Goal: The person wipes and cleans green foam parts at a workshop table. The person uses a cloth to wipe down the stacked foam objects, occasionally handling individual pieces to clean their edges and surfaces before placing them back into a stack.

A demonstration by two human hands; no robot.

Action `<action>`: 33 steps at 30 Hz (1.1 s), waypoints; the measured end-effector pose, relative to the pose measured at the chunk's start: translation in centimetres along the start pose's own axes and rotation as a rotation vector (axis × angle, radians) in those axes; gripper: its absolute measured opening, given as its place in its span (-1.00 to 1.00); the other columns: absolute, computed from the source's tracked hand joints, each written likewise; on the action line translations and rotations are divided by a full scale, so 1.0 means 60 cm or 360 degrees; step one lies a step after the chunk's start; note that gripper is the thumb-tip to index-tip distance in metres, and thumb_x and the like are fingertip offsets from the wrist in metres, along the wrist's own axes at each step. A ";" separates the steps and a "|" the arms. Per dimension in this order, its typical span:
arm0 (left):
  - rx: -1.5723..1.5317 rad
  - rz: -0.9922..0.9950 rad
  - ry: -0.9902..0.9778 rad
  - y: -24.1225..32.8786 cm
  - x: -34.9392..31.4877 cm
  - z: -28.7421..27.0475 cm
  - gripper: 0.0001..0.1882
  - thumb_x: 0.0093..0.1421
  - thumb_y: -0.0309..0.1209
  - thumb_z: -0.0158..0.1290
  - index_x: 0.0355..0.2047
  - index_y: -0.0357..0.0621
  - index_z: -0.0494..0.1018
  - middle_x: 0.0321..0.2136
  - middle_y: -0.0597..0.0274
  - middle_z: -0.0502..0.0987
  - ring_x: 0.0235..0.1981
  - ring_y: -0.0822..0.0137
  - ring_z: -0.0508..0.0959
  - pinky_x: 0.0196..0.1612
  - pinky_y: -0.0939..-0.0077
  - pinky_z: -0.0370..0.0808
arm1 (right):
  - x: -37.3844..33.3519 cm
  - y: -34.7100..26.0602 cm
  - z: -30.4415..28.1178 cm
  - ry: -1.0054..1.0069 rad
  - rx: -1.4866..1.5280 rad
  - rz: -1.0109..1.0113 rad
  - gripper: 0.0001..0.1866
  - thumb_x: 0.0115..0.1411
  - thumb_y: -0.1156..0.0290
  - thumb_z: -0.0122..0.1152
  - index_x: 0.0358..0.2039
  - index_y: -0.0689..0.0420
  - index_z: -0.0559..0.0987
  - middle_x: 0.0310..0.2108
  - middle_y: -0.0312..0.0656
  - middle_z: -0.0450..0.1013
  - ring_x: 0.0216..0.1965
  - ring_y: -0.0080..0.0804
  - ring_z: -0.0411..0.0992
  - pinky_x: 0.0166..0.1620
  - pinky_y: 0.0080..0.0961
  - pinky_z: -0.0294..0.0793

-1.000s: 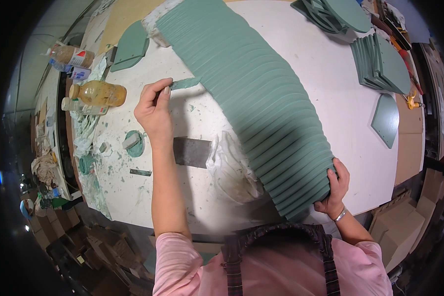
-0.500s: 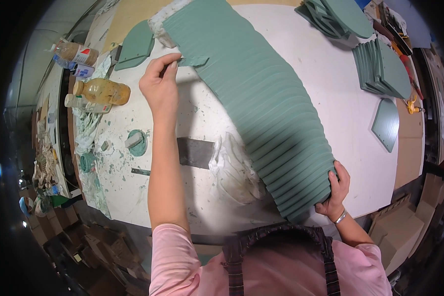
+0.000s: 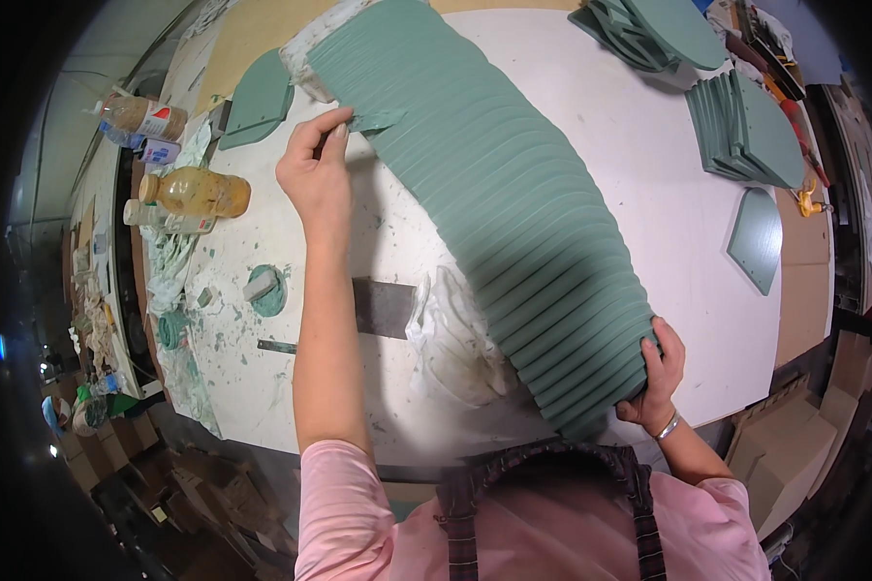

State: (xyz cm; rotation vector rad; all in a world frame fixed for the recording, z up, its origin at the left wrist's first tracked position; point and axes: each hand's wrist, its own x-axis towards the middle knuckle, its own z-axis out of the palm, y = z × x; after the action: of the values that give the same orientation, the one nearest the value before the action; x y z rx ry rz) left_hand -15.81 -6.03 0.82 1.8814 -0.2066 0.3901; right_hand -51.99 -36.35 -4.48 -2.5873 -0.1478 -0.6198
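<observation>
A long row of thin green panels [image 3: 513,213], fanned and overlapping, runs from the far middle down toward me at the right. Between the thumb and fingers of my left hand [image 3: 318,165] is a thin, flat green strip [image 3: 380,122]. Its tip lies against the left edge of the row, near the far end; whether it is a scraper blade I cannot tell. My right hand [image 3: 661,368] grips the row's near right corner, its fingers bent over the edge. A crumpled white plastic bag [image 3: 455,339] and a dark flat plate [image 3: 383,308] lie left of the row.
Bottles [image 3: 199,192] and stained cloths stand along the left edge. A grey block sits on a round green lid [image 3: 266,290], with green flakes around it. Stacked green panels [image 3: 746,131] and one loose panel [image 3: 756,242] are at the right. Cardboard boxes [image 3: 785,445] stand below.
The view has shifted slightly, so most of the table's things sit a little further left. My left hand still holds the strip at the row's edge, and my right hand keeps its grip.
</observation>
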 end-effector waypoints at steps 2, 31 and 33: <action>0.0028 0.0046 0.0072 -0.002 -0.005 -0.004 -0.81 0.24 -0.64 0.10 -0.17 -0.28 0.64 -0.28 0.35 0.61 -0.28 0.54 0.48 -0.18 0.66 0.41 | 0.000 0.000 0.000 -0.0006 0.0005 -0.0008 -0.15 0.21 -0.32 -0.07 0.22 0.18 0.37 0.18 0.31 0.32 0.11 0.27 0.38 0.11 0.03 0.36; 0.0371 -0.0694 0.0895 -0.187 -0.290 -0.380 -0.71 0.21 -0.68 0.07 -0.06 -0.29 0.57 -0.02 0.13 0.49 -0.04 0.34 0.50 -0.03 0.53 0.47 | -0.002 -0.008 0.007 0.0053 0.0069 0.0025 -0.12 0.21 -0.33 -0.05 0.27 0.17 0.36 0.22 0.26 0.31 0.15 0.19 0.35 0.16 -0.01 0.33; 0.0925 -0.0546 0.0765 -0.138 -0.281 -0.361 -0.72 0.21 -0.65 0.08 -0.06 -0.27 0.58 0.02 0.11 0.46 0.02 0.30 0.48 0.00 0.48 0.47 | -0.001 -0.006 0.007 0.0062 0.0059 0.0027 -0.12 0.21 -0.33 -0.05 0.26 0.17 0.37 0.21 0.26 0.31 0.15 0.20 0.35 0.15 -0.01 0.33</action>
State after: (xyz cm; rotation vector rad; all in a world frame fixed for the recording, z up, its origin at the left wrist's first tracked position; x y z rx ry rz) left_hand -32.35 16.32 -6.17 2.2610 0.6047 0.7002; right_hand -51.92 -35.83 -4.68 -2.5365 -0.1232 -0.6544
